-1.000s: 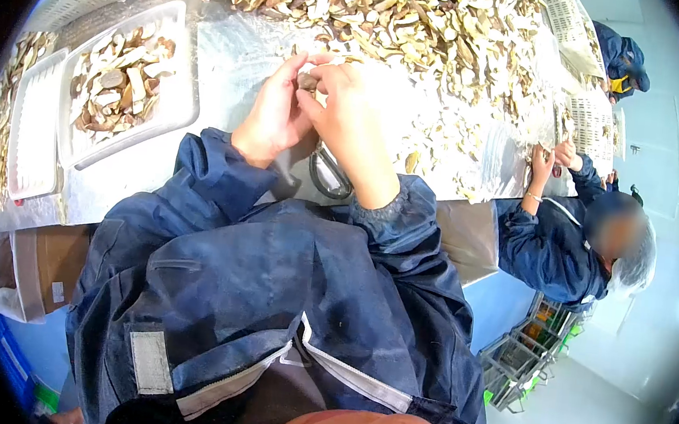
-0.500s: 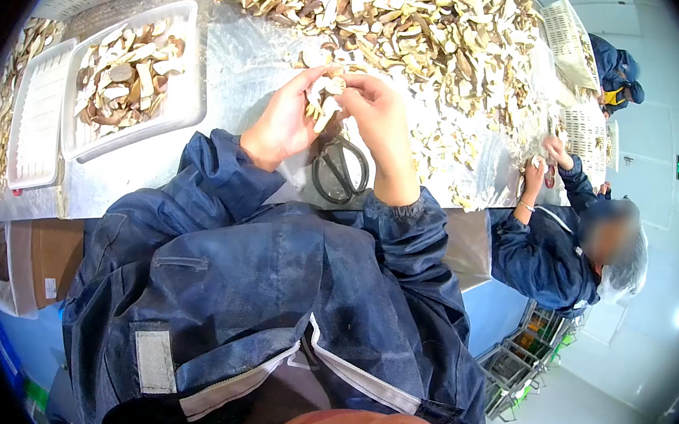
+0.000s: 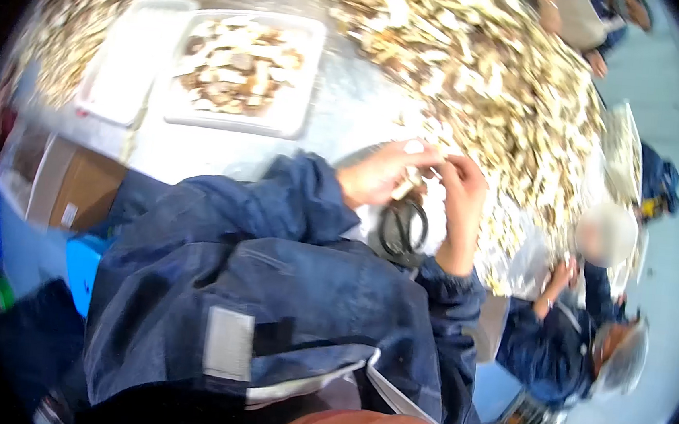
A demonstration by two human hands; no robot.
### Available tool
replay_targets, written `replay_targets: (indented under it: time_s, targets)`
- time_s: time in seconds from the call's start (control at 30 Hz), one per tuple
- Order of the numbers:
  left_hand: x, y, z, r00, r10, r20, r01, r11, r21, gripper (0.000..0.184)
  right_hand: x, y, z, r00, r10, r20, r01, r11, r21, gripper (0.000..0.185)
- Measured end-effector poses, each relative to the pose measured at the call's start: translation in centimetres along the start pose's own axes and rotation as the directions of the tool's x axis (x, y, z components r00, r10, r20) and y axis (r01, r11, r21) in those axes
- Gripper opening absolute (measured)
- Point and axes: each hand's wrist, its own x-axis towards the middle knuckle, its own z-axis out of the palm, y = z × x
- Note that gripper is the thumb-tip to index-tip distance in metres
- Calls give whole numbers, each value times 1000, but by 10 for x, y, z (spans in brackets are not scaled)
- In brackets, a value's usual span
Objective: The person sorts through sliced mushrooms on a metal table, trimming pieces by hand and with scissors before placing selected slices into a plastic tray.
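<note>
My left hand point(image 3: 375, 175) is closed around a few pale mushroom slices point(image 3: 407, 186), which stick out below its fingers. Close against it, my right hand point(image 3: 463, 197) has its fingertips pinched on a mushroom slice at the top of the bunch; motion blur hides the exact grip. Black-handled scissors point(image 3: 403, 227) lie on the metal table just below both hands, with neither hand touching them. To the left stands a white plastic tub point(image 3: 311, 88) filled with brown and white mushroom slices.
A large heap of sliced mushrooms point(image 3: 481, 71) spreads across the table's far side. Left of the tub lies a white tray point(image 3: 121, 72), near another mushroom heap point(image 3: 90, 20). A cardboard box point(image 3: 83, 185) sits below the table edge. A co-worker point(image 3: 554, 344) works at the right.
The view has swung left, so the table, tub and hands appear farther right and mostly lower. My hands stay together at the mushroom slices. A co-worker's arms now show at the top right.
</note>
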Motion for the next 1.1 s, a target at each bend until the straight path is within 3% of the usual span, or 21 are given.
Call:
replay_targets:
  time_s: [0.13,0.37,0.57,0.67,0.77,0.8,0.83,0.87,0.9,0.93,0.97,1.0,1.03,1.1]
  targets:
    - [-3,3,13,992,60,-114,-50,995,87,16,-2,-5,4,1000,26,8,-26,999,34,18]
    - [-12,12,21,992,52,-112,-24,972,235,26,-4,-13,2,996,91,6,-91,992,86,16]
    - [-7,2,14,996,47,-80,-24,965,262,24,-10,-12,-2,989,151,-1,-150,986,79,16]
    - [-10,6,20,992,58,-107,-30,968,249,24,-10,2,-9,979,203,-13,-190,937,293,16]
    - [-23,19,26,981,72,-181,-44,987,155,24,-14,15,-15,986,156,-64,-129,943,306,17]
    - [-21,18,12,956,170,-240,-111,964,240,25,-16,23,-18,991,95,-99,-64,958,279,16]
    - [-41,42,22,953,193,-235,-91,919,384,24,-18,29,-23,993,35,-112,-14,983,183,14]
    - [-43,48,5,942,257,-217,-182,932,312,22,-18,36,-30,992,-14,-129,24,997,79,11]
    - [-67,67,24,879,445,-170,-384,873,301,24,-18,43,-33,984,-52,-168,68,994,89,12]
    - [-76,85,8,837,534,-116,-507,838,200,24,-19,50,-36,975,-81,-205,102,990,95,13]
    - [-90,115,5,761,640,-108,-525,705,476,21,-20,52,-38,976,-37,-214,68,989,135,15]
    - [-104,143,-10,606,771,-194,-520,569,637,19,-19,51,-39,977,-5,-213,44,983,180,18]
    - [-118,165,-8,373,922,-101,-407,260,876,23,-18,54,-41,974,-1,-225,25,995,101,19]
    - [-144,205,-34,220,974,-47,-359,126,925,25,-18,52,-41,967,29,-254,-32,999,-10,21]
